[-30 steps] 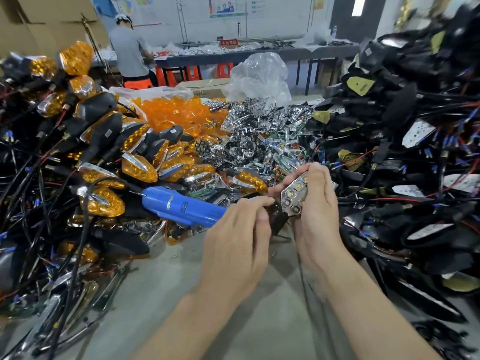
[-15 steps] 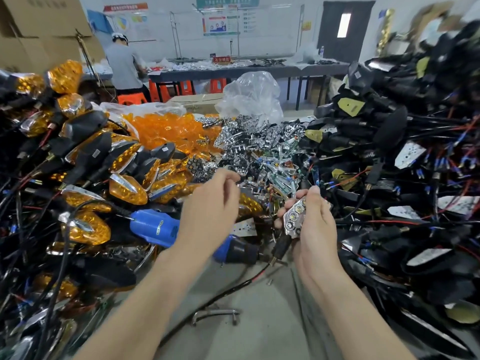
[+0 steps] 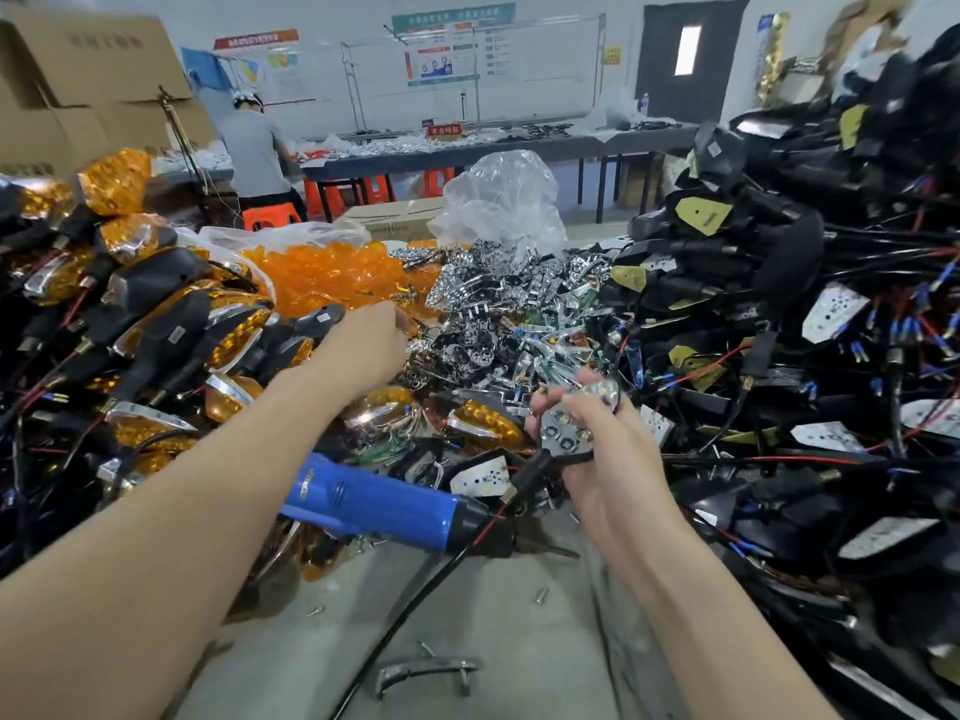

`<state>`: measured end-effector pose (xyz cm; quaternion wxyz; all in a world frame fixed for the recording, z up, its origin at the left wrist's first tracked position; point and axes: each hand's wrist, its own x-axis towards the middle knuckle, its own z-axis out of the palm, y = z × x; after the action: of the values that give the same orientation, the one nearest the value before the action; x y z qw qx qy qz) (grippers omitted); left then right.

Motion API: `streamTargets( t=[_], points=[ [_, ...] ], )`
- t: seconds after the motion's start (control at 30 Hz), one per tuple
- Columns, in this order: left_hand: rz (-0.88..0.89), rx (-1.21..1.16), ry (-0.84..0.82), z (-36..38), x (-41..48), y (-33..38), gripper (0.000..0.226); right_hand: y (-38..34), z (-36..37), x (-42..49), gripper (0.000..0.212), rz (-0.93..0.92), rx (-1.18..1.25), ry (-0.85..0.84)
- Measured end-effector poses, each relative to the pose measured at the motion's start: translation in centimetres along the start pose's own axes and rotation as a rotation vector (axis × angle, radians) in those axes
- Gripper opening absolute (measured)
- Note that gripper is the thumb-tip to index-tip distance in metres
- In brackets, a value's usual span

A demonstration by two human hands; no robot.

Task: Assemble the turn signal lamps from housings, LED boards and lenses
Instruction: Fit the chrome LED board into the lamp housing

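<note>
My right hand [image 3: 605, 465] grips a black lamp housing with a chrome reflector and LED board [image 3: 563, 432] seated in it, thumb on top; its black cable hangs down toward the table. My left hand [image 3: 363, 345] is stretched forward to the near edge of the pile of orange lenses [image 3: 332, 275]. Its fingertips are hidden behind the hand, so a grip on a lens cannot be made out. Loose chrome reflectors [image 3: 498, 298] are heaped between the two hands, farther back.
Beneath my left forearm a blue electric screwdriver [image 3: 374, 498] lies on the grey table. Finished amber lamps [image 3: 156, 324] are stacked on the left, black wired housings [image 3: 779, 304] on the right. A chrome trim piece [image 3: 426, 670] and loose screws [image 3: 541, 595] lie near me. A person [image 3: 254, 148] works at the back.
My left hand left the housing and reached forward and left, from the table's middle to the orange lens pile. My right hand kept its hold on the housing and dropped slightly.
</note>
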<state>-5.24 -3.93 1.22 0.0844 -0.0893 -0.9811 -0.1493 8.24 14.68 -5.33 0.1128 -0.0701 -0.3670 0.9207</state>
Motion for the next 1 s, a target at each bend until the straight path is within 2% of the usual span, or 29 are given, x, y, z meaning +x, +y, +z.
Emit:
streamTargets(
  t=[0.17,0.27,0.43,0.57,0.67,0.87,1.0],
  points=[
    [0.344,-0.015,-0.383,1.2,-3.0,2.3,0.026,-0.9,-0.4,-0.2,0.029,-0.067,-0.052,-0.007],
    [0.408,-0.025,-0.386,2.6,-4.3,2.9,0.029,-1.0,-0.5,-0.3,0.030,-0.050,-0.036,-0.002],
    [0.323,-0.142,-0.257,2.7,-3.6,1.6,0.027,-0.6,-0.2,-0.2,0.030,-0.016,-0.018,0.026],
    [0.169,-0.082,-0.111,1.7,-0.3,0.2,0.033,-1.6,2.5,3.0,0.033,0.008,-0.002,0.001],
    [0.066,-0.029,-0.095,1.6,2.8,-0.6,0.035,-1.4,4.4,5.6,0.031,-0.009,-0.063,0.011],
    [-0.145,0.088,-0.069,1.8,11.8,-2.5,0.054,-1.0,4.6,9.4,0.030,0.042,-0.092,0.022],
    [-0.224,0.229,-0.065,1.7,17.9,-4.3,0.054,-1.6,3.4,10.7,0.027,0.043,-0.098,0.031]
  ],
)
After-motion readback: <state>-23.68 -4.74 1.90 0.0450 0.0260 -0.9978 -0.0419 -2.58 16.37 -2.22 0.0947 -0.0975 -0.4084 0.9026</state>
